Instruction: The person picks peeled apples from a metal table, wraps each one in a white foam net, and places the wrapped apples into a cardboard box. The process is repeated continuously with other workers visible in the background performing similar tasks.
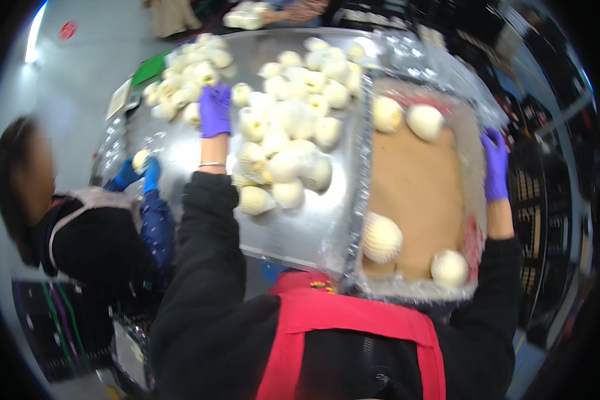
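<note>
My left hand (215, 111), in a purple glove, reaches over the metal table (290, 240) to the near side of a pile of round items in pale foam netting (185, 75). Its fingertips are at one netted item (207, 74); whether they grip it is unclear. My right hand (495, 162), also purple-gloved, is at the right outer edge of a lined crate (415, 289); its fingers are partly hidden. Inside the crate, brown paper (417, 185) covers the bottom, with several netted round items (449, 268) near its corners. Between my hands lies a larger heap of netted items (290, 120).
A co-worker (95, 225) at the left holds a pale round item (141, 161) in blue gloves. Clear plastic wrap (430, 65) lies behind the crate. A green object (150, 68) sits at the table's back left. Another person's hand (280, 16) is beyond the table.
</note>
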